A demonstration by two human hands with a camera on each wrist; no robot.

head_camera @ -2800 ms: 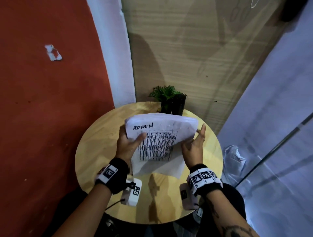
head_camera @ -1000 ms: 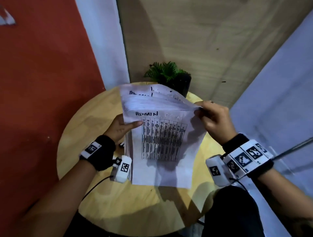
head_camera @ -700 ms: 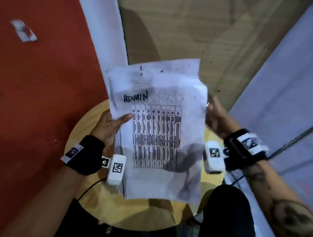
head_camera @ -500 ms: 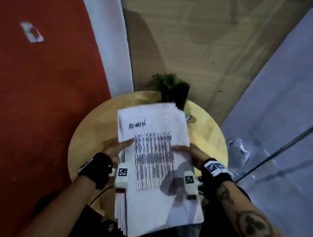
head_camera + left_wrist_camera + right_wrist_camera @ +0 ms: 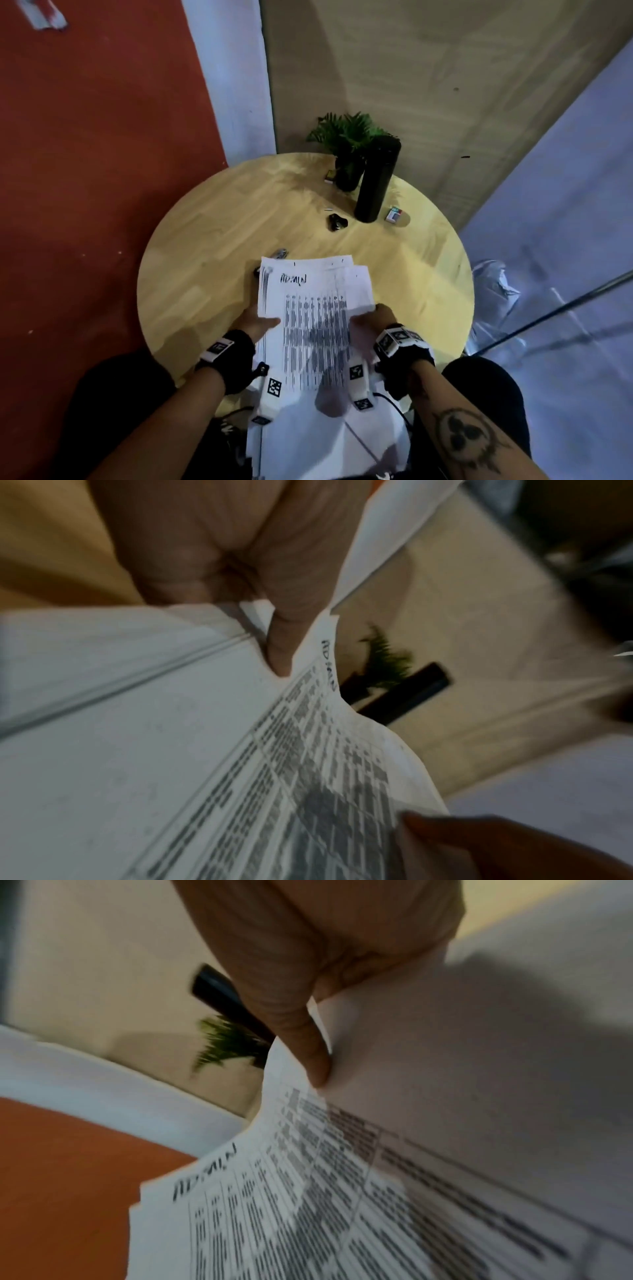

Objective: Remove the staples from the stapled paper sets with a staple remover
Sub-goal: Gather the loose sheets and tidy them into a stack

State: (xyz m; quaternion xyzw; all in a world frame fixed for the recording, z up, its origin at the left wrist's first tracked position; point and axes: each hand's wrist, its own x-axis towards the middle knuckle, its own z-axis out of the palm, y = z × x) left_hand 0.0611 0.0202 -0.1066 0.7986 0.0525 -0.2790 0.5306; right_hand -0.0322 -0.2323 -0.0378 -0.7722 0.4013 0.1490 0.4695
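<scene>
On the far left a red wall (image 5: 102,171) runs down beside the round wooden desk (image 5: 212,246), with a white strip of wall (image 5: 233,85) next to it. The left hand (image 5: 255,322) grips the left edge of the stapled paper sets (image 5: 308,325), thumb laid on the top sheet and fingers curled underneath; the left wrist view shows that thumb (image 5: 284,647) pressing into the top sheet near the handwritten heading. The stack lies at the near edge of the desk, its near part hanging off over the person's lap, the top sheet printed with a table. Just beyond its far left corner a small metallic thing (image 5: 280,254) lies on the desk, too small to identify. Farther back, near the middle, sits a small black object (image 5: 337,222). At the far edge stands a potted plant (image 5: 347,150), touching or just beside a tall black cylinder (image 5: 376,181) to its right. A small box (image 5: 394,215) lies right of the cylinder's base. The right hand (image 5: 371,320) grips the right edge of the stack, thumb on top, where a few sheets are splayed out.
</scene>
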